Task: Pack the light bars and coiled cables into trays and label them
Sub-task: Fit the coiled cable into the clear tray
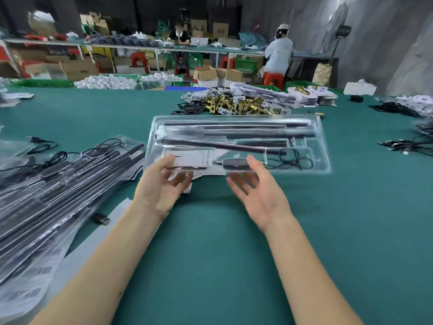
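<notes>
A clear plastic tray [323, 158] lies on the green table ahead of me. It holds several black light bars [234, 132], a coiled black cable [293, 160] with a controller [235, 163], and a white label card [189, 157]. My left hand [161, 186] is palm up at the tray's near left edge, its thumb on the edge by the label card and its fingers under the rim. My right hand [260, 191] is palm up at the near edge below the controller, thumb touching the rim, fingers straight.
A stack of packed trays [58, 184] fills the left side, with barcode label sheets [35, 277] at its near end. Brass lock parts [234, 105] are piled behind the tray. Loose black cables [407, 146] lie at right. Two people sit at a far bench.
</notes>
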The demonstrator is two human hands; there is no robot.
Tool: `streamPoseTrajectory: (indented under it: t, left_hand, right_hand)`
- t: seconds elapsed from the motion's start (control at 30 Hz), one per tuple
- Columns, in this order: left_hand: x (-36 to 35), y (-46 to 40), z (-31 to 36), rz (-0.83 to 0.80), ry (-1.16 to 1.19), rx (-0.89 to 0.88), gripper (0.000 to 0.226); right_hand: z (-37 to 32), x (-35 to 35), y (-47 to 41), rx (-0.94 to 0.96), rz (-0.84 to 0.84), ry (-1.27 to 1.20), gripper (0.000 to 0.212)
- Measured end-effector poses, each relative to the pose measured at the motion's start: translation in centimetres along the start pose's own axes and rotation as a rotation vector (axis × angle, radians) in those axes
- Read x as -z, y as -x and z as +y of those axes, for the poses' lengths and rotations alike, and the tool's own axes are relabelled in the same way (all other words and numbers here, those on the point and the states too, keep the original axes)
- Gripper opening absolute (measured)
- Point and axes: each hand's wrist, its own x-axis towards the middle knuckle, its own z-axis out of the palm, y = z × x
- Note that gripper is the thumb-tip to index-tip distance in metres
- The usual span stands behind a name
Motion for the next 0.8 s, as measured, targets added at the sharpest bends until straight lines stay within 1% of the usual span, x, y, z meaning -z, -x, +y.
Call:
streamPoseTrajectory:
  t: [0.1,0.17,0.23,0.3,0.4,0.47,0.5,0.57,0.6,0.63,0.73,0.8]
  left_hand:
    - [-0.7,0.1,-0.5,0.010,0.045,0.017,0.009]
    - [-1.1,0.2,-0.9,0.027,0.017,0.047,0.010]
    - [-1.3,0.3,-1.6,0.005,-0.013,0.107,0.010]
    - [-1.8,0.8,-2.5,-0.061,-0.054,0.155,0.004]
    - [-2.3,0.8,-3.5,-0.106,-0.142,0.109,0.015]
    - [-2.3,0.9,-3.8,-0.111,-0.149,0.082,0.006]
    - [-2.2,0.9,-3.9,-0.115,-0.137,0.075,0.007]
    - [-2.0,1.1,-4.0,-0.114,-0.140,0.071,0.035]
    - [-2.0,1.2,-4.1,-0.107,-0.151,0.060,0.044]
    - [-2.0,1.3,-4.2,-0.101,-0.157,0.043,0.048]
    - [-2.1,1.4,-4.6,-0.057,-0.150,0.007,0.044]
    - [-2.2,1.6,-5.0,-0.039,-0.134,-0.001,0.047]
  right_hand:
    - [1.3,-0.6,-0.2,-0.017,0.066,-0.034,0.006]
    - [1.7,-0.6,-0.2,-0.012,0.096,-0.088,0.009]
    - [1.8,-0.7,-0.3,0.009,0.079,-0.083,0.009]
    - [2.0,-1.0,-0.3,0.027,0.019,-0.048,0.014]
    - [2.4,-1.6,0.0,0.042,-0.007,-0.043,0.021]
    - [2.4,-1.8,0.1,0.029,-0.005,-0.061,0.023]
    - [2.3,-1.7,0.1,0.026,-0.007,-0.066,0.023]
    - [2.3,-1.6,0.1,0.028,-0.002,-0.066,0.023]
    - [2.4,-1.6,0.1,0.026,0.004,-0.066,0.022]
    - [2.5,-1.8,0.1,0.019,0.012,-0.070,0.021]
    - [2.8,-2.1,-0.1,-0.020,0.068,-0.106,0.010]
    - [2.9,-2.0,-0.2,-0.041,0.111,-0.121,0.008]
